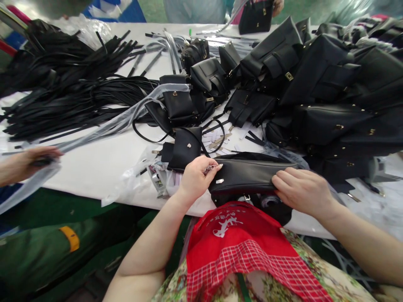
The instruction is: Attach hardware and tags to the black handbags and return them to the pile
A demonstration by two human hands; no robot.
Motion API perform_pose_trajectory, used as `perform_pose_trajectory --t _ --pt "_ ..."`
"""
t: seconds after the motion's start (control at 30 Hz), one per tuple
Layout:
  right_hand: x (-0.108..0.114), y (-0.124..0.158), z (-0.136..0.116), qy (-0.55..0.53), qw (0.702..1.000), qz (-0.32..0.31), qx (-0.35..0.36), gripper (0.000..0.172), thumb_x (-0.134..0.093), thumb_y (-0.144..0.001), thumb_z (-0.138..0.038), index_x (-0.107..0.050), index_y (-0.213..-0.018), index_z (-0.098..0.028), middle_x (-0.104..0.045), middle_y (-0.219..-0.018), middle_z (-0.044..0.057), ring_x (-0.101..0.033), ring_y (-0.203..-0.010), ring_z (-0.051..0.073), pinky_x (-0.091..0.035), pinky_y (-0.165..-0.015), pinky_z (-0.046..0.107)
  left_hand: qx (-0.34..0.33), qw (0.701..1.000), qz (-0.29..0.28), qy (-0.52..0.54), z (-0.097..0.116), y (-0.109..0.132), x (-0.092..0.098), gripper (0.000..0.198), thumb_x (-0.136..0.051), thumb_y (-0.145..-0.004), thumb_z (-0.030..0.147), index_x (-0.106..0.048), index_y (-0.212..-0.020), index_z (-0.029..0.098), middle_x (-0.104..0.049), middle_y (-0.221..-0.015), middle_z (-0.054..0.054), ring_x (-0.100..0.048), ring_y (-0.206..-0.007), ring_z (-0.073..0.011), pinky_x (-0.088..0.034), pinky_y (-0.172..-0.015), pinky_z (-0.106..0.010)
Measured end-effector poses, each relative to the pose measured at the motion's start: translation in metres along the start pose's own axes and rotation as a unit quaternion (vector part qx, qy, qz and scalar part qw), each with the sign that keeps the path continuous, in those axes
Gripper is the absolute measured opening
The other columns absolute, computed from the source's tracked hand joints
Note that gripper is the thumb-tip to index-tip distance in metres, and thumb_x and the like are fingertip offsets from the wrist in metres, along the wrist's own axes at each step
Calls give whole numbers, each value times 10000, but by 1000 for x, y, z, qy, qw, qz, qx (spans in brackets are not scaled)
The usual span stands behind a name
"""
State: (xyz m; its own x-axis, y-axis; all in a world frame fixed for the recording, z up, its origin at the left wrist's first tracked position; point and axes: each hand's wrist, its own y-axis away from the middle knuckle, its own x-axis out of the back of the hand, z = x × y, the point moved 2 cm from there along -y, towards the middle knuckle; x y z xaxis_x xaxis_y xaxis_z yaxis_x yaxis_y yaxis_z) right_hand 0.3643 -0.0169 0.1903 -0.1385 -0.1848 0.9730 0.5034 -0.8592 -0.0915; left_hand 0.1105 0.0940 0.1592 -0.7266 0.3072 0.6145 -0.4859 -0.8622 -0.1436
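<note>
At the near edge of a white table, a black bag lay lengthwise before a red apron. The left hand pinched a small pale scrap between thumb and finger at the bag's left end, near a white piece; the right hand gripped the other end, fingers curled, thumb hidden.
</note>
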Motion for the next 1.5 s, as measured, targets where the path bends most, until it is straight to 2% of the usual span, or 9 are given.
perform_pose_trajectory --t 0.1,0.27,0.53,0.7,0.87,0.97,1.23,1.4,1.5 --pt "0 2 -1 4 1000 4 2 187 -510 -866 -211 -539 -681 -200 -523 -653 31 -447 -676 183 -259 -619 325 52 993 -30 100 -2 0 -2 148 -612 -863 283 -609 -761 175 -620 -735 -14 -572 -717 -140 -463 -700 -264" --pt "0 6 0 4 1000 -4 1 166 -524 -854 -208 -537 -689 -201 -531 -663 31 -449 -680 185 -264 -621 325 153 926 -75 336 -11 12 0 184 -614 -863 350 -571 -896 175 -656 -806 -24 -523 -565 -88 -416 -520 -212" --pt "0 1 -2 0 1000 3 5 181 -511 -865 -203 -546 -687 -198 -536 -653 33 -444 -679 186 -261 -620 325 54 986 -140 69 8 21 16 145 -624 -844 297 -696 -863 173 -654 -801 -32 -581 -697 -129 -439 -628 -232" --pt "2 2 -3 -5 1000 11 1 188 -514 -867 -202 -553 -683 -196 -543 -653 34 -438 -676 183 -253 -611 327 90 980 -158 78 14 23 14 172 -649 -827 296 -651 -722 159 -625 -726 -16 -544 -665 -120 -402 -608 -229" --pt "-2 7 -2 -2 1000 1 22 137 -515 -878 -172 -599 -771 -192 -589 -735 48 -459 -720 184 -278 -635 325 198 878 -172 399 4 23 13 241 -651 -830 372 -580 -751 155 -557 -687 8 -421 -523 -64 -309 -478 -198" --pt "-31 10 -10 -22 999 -27 26 131 -513 -890 -158 -615 -819 -196 -601 -768 52 -480 -745 182 -296 -648 323 209 828 -93 512 -7 18 11 202 -677 -808 317 -549 -775 163 -619 -782 -16 -421 -507 -48 -299 -462 -183" --pt "-151 34 -29 -181 978 -18 -104 255 -513 -936 -363 -660 -1090 -223 -643 -997 82 -563 -940 212 -420 -876 343 290 843 -72 447 -32 25 -30 70 -653 -701 192 -603 -684 145 -546 -614 20 -394 -480 -43 -252 -443 -160" --pt "-189 56 -15 -295 891 8 -345 661 -751 -695 -519 -572 -1256 -218 -540 -1242 138 -498 -1176 311 -407 -1017 465 305 827 -92 464 -41 35 -48 147 -605 -725 284 -592 -679 144 -525 -621 17 -399 -476 -53 -261 -432 -174" --pt "-212 64 -20 -391 830 -34 -397 601 -765 -670 -500 -590 -1182 -238 -591 -1143 101 -577 -1072 271 -468 -948 439 301 849 -92 424 -43 34 -53 293 -626 -780 390 -540 -635 150 -511 -591 26 -397 -459 -53 -267 -419 -178"
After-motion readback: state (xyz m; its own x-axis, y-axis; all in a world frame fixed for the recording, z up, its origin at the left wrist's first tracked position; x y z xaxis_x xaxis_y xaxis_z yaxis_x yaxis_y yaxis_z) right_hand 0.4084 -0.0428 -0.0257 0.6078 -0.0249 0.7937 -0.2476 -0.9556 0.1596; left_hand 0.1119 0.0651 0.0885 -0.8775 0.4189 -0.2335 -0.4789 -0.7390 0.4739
